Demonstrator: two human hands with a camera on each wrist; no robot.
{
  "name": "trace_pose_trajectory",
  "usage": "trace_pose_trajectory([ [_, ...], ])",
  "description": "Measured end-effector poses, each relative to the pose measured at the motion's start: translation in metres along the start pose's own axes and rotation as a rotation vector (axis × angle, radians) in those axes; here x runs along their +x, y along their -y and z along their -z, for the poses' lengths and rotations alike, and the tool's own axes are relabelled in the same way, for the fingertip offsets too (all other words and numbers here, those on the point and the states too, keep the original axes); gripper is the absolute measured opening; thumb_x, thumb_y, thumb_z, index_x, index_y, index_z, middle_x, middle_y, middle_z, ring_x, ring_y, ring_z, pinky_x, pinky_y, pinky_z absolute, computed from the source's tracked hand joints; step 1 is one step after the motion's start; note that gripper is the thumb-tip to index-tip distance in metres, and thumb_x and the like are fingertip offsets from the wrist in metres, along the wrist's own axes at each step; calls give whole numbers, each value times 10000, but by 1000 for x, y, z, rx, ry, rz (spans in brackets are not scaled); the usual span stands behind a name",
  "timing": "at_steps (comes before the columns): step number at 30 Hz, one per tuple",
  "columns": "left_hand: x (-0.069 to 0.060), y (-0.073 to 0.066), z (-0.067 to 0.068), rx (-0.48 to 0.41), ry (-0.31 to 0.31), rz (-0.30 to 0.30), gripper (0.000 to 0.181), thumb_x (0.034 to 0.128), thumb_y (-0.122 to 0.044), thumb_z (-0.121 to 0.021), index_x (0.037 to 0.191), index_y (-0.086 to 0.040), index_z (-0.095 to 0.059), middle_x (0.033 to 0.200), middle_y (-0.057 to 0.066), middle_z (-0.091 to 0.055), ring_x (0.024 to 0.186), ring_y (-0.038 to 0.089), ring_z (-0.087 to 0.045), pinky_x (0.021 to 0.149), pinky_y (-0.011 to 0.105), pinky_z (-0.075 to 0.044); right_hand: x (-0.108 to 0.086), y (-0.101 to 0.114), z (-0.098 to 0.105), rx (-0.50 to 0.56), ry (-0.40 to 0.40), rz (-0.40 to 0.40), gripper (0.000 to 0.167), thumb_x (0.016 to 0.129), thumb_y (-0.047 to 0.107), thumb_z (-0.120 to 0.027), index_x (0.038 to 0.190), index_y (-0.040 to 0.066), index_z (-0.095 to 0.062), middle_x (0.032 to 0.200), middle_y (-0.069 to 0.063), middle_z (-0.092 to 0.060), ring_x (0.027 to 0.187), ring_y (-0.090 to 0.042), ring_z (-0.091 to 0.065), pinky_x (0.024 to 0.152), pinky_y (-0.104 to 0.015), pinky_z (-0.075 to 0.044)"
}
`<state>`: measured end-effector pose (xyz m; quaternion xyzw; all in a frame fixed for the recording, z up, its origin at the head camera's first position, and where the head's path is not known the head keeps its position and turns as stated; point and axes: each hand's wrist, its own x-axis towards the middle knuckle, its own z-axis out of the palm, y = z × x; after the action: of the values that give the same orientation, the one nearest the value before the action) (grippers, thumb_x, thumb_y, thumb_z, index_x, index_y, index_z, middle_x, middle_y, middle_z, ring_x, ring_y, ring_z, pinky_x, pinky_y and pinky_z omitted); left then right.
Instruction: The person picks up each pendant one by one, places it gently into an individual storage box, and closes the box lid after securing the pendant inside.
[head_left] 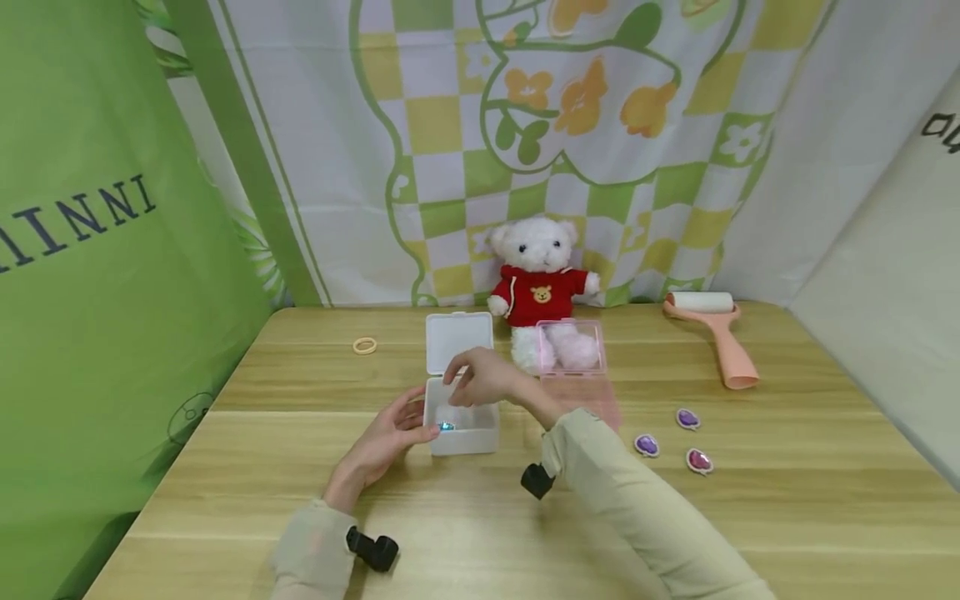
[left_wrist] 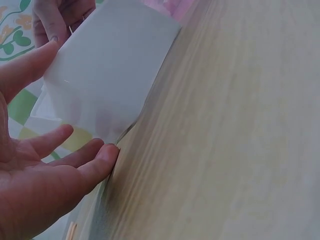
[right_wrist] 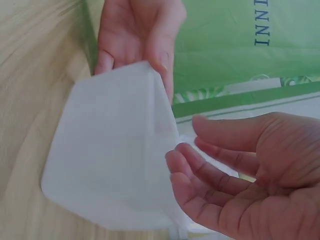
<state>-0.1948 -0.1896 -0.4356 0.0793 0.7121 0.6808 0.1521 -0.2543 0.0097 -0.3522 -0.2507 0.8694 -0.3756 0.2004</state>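
Observation:
A small white plastic box [head_left: 465, 442] stands on the table with its lid [head_left: 459, 342] raised at the back. My left hand [head_left: 390, 433] holds the box at its left side. The thumb is at the near left rim and the other fingers lie along the side wall, low down in the left wrist view [left_wrist: 75, 165]. A shiny blue gem-like piece [head_left: 446, 426] lies inside the box, near that thumb. Over the open box hovers my right hand [head_left: 483, 379], fingers loosely bent. In the right wrist view, nothing shows between its thumb and fingers [right_wrist: 210, 175].
Right of the box lies an open pink clear case [head_left: 581, 398]. Behind it sits a white teddy bear [head_left: 540, 287] in a red hoodie. Purple [head_left: 647, 446] and pink [head_left: 699, 461] gem pieces, a lint roller [head_left: 720, 333] and a yellow ring [head_left: 365, 345] are on the table.

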Motion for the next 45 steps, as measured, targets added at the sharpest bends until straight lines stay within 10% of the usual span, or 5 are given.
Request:
trace_pose_trajectory([
  [22,1,-1,-3,15,-47,-60,719,845,-54,-696,1448,20,-311,1382,298,-397,1236,438,-445,971,416,-426,-47,-62,50,459,-193,128,347,834,-8,-695,1152,-73,-573,902,-110,-655,813,-168,-642,789,-375,-540],
  [45,0,1,-2,7,-16,-30,734,844,-76,-706,1453,-7,-302,1383,309,-407,1260,438,-423,1013,460,-391,-108,-147,97,388,-383,17,402,873,43,-671,1194,-146,-519,1051,-168,-644,921,-94,-609,779,-226,-511],
])
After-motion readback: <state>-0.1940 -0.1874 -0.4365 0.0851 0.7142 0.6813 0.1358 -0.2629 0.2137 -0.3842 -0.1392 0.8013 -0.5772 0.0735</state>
